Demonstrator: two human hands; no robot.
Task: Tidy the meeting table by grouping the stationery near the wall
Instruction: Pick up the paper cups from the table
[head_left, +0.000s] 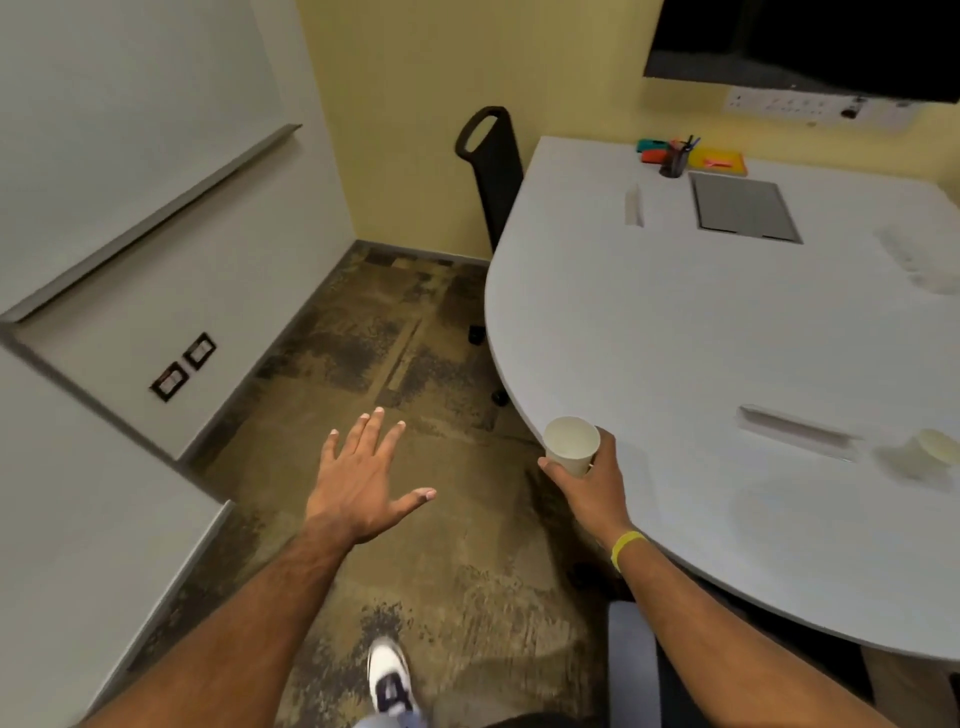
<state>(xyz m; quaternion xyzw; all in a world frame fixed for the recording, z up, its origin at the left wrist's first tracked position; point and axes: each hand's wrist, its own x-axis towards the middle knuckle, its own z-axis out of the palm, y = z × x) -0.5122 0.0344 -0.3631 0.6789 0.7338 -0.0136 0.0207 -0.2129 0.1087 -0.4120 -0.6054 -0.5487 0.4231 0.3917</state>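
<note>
Stationery (685, 156) sits grouped at the far end of the white meeting table (727, 338), close to the yellow wall (415, 104): I can make out a dark pen cup (674, 162) with pens standing in it, teal and orange items just to its left, and a yellow pad (722, 161) just to its right with something pink lying on it. From my feed, the right hand (592, 480) is wrapped around a white paper cup (570, 444), fingers closed on its side, holding it upright right at the near rounded edge of the table; a yellow band (626, 548) circles that wrist. The left hand (358, 486) hangs over the floor with its fingers spread wide and empty, palm down, well apart from the table. A second paper cup (935, 452) lies tipped on the tabletop toward the right edge of my view, blurred, beside a slot-shaped cable opening (797, 428). Nearer the stationery I see a grey hatch panel (743, 208) set into the table and another narrow slot (635, 205) to its left. A black chair (493, 166) stands between the table's far left side and the wall. Below, a white shoe (389, 675) rests on the mottled brown carpet (389, 338). A dark screen (805, 41) hangs on the wall above the stationery.
</note>
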